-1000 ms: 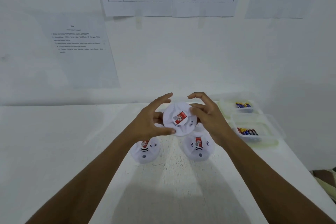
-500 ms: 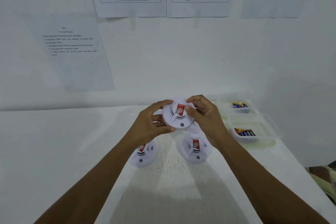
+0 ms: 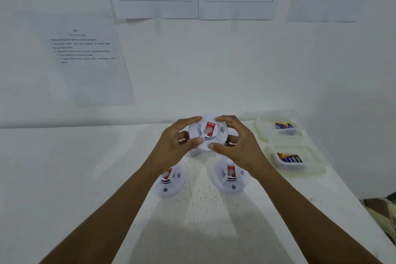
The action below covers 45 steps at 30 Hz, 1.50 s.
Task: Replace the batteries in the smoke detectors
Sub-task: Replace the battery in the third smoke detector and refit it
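A printed sheet (image 3: 85, 60) hangs on the wall at the left. On the white desk (image 3: 64, 178), the left hand (image 3: 171, 148) curls its thumb and fingers round the left edge of a round white smoke detector (image 3: 209, 133), held above the desk with its red label facing up. A second detector (image 3: 169, 180) lies under the left wrist and a third (image 3: 231, 178) just beside it. The right hand (image 3: 242, 146) grips the held detector's right edge. At the far right, two clear tubs (image 3: 260, 126) (image 3: 317, 156) hold batteries (image 3: 289, 158).
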Tool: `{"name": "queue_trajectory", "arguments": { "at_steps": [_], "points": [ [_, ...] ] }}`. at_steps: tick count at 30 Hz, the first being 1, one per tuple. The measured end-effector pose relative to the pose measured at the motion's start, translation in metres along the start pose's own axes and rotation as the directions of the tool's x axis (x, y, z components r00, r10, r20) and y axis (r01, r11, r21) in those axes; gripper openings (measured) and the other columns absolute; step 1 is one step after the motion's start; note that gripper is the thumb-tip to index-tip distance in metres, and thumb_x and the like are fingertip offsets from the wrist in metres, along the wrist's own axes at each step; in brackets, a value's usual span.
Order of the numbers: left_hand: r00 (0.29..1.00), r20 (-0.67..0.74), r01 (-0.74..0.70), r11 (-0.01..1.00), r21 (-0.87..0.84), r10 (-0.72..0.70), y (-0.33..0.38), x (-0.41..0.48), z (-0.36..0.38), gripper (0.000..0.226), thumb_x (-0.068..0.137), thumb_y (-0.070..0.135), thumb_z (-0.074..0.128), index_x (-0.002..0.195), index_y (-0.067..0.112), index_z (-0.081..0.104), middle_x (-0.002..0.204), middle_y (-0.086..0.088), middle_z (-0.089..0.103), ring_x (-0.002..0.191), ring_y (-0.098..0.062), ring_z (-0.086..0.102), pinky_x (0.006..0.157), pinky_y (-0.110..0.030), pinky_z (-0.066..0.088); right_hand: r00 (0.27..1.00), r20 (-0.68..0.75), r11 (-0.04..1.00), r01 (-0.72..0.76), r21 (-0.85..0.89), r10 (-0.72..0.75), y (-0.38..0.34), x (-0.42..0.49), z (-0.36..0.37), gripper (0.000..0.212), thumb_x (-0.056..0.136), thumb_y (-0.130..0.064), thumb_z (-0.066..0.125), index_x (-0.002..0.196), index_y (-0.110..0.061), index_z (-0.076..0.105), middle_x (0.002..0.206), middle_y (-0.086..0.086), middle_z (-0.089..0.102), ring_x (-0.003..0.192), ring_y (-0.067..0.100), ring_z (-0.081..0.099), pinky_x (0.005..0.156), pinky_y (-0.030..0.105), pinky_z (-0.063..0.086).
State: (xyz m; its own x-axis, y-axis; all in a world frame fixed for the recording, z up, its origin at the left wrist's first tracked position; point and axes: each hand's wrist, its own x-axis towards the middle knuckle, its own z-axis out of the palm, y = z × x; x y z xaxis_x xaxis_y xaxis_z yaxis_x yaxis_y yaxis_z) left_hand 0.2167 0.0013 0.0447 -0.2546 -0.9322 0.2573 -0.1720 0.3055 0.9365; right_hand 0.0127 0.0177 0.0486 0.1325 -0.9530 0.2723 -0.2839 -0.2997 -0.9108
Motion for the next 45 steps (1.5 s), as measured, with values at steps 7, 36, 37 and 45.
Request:
{"name": "queue_trajectory", "arguments": {
  "at_steps": [7,36,37,45],
  "points": [
    [0.998,-0.065,-0.009,1.000,-0.003,0.009,-0.0019,-0.0018,0.0032,0.048,0.082,0.018,0.074,0.122,0.039,0.056,0.114,0.022,0.064,0.096,-0.009,0.069,0.077,-0.023,0.057,0.999,-0.033,1.000,0.016,-0.003,-0.016,0.0027,0.0022,0.0048,0.053,0.074,-0.017,0.085,0.117,-0.030,0.057,0.109,-0.027,0.062,0.090,0.012,0.071,0.075,0.043,0.061],
    [0.998,-0.062,0.005,1.000,0.010,-0.004,-0.0048,0.0011,0.0001,0.051,0.082,0.022,0.074,0.130,0.025,0.058,0.122,0.008,0.065,0.098,-0.015,0.070,0.082,-0.037,0.060,0.999,-0.032,1.000,0.021,-0.007,-0.021,0.0042,0.0055,0.0061,0.053,0.074,-0.016,0.085,0.117,-0.030,0.057,0.109,-0.025,0.063,0.086,0.017,0.073,0.073,0.043,0.062],
    [0.998,-0.062,0.005,1.000,0.014,-0.004,-0.0049,0.0008,-0.0001,0.051,0.082,0.022,0.074,0.130,0.025,0.058,0.122,0.008,0.065,0.098,-0.015,0.070,0.082,-0.037,0.060,0.999,-0.032,1.000,0.022,-0.005,-0.023,0.0043,0.0053,0.0065,0.054,0.074,-0.016,0.085,0.117,-0.030,0.057,0.109,-0.025,0.063,0.087,0.017,0.072,0.074,0.042,0.062],
    [0.998,-0.060,0.010,1.000,0.003,-0.009,-0.0041,-0.0006,-0.0028,0.048,0.083,0.019,0.074,0.128,0.026,0.059,0.119,0.013,0.066,0.097,-0.015,0.070,0.078,-0.033,0.060,1.000,-0.001,1.000,0.011,0.027,-0.011,0.0046,0.0065,0.0052,0.049,0.079,-0.016,0.082,0.119,-0.028,0.057,0.111,-0.022,0.064,0.089,0.014,0.072,0.074,0.037,0.062]
  ]
}}
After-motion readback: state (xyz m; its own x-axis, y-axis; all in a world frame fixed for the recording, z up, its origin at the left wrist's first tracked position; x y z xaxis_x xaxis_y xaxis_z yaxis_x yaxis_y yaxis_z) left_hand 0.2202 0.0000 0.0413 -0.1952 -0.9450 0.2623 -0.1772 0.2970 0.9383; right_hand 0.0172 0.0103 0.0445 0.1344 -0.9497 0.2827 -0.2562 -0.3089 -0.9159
